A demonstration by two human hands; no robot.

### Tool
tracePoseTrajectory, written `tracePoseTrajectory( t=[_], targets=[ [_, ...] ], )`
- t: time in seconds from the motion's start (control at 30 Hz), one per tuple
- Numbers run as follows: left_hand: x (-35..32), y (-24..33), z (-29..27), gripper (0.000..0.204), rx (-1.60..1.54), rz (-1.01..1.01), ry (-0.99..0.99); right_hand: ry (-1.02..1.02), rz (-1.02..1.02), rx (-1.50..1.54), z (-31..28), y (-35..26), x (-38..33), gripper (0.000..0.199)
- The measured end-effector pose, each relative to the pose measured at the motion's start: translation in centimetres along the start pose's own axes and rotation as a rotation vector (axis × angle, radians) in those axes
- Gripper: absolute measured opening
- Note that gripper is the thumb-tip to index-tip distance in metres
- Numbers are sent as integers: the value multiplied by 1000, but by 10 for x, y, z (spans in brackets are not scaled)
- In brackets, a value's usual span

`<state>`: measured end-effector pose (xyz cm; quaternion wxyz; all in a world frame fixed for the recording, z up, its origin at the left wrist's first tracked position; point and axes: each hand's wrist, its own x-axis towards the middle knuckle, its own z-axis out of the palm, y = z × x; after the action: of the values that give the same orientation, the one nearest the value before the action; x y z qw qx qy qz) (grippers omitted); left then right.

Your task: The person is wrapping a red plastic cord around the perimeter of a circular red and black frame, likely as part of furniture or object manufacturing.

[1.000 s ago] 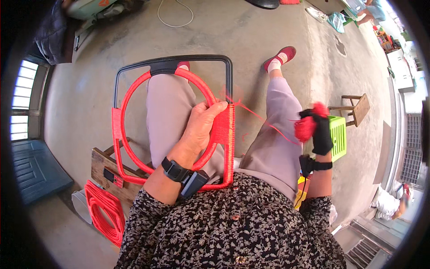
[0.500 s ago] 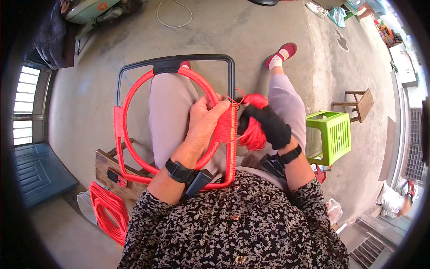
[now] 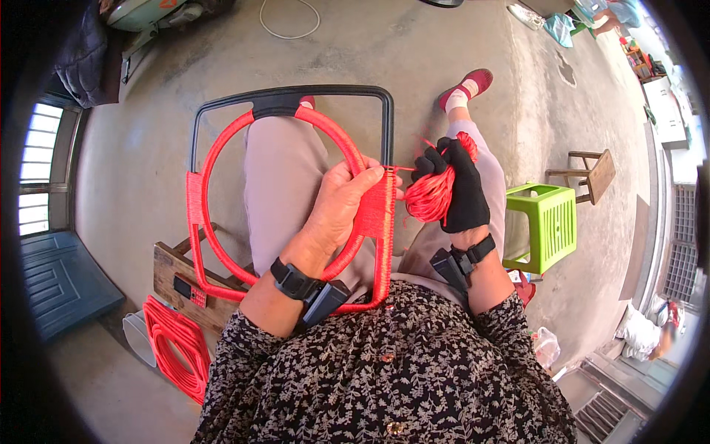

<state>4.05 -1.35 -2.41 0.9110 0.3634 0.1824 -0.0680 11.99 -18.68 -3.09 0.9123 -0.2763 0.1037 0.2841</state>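
A green plastic stool [image 3: 555, 240] stands near a small wooden stool [image 3: 602, 177].

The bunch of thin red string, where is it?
In the head view, the string is just right of centre, in the gloved right hand, beside the frame.

Daylight glares white through the window [image 3: 38, 170] on my left — soft, even light on the floor [image 3: 384, 52] — and my left hand [image 3: 342, 196] and right hand [image 3: 466, 192] look sharp; straight lines bend toward the black rim.
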Motion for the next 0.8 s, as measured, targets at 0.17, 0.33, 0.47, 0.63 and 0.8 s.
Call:
tracePoseTrajectory(
  t=[0.17,0.33,0.47,0.63,0.8],
  targets=[
    [-1,3,3,10,-15,-37,25,-433,195,154,-38,-6,17,14],
    [0,4,1,9,2,-30,44,192,-163,-691,-48,-38,18,27],
    [3,-1,-2,11,14,-21,81,146,58,-189,-52,-77,29,46],
    [5,-4,1,31,92,33,149,-18,-481,-1216,-12,-60,52,44],
    [-1,4,16,45,276,250,247,-289,-861,-2209,86,-9,43,36]
  ],
)
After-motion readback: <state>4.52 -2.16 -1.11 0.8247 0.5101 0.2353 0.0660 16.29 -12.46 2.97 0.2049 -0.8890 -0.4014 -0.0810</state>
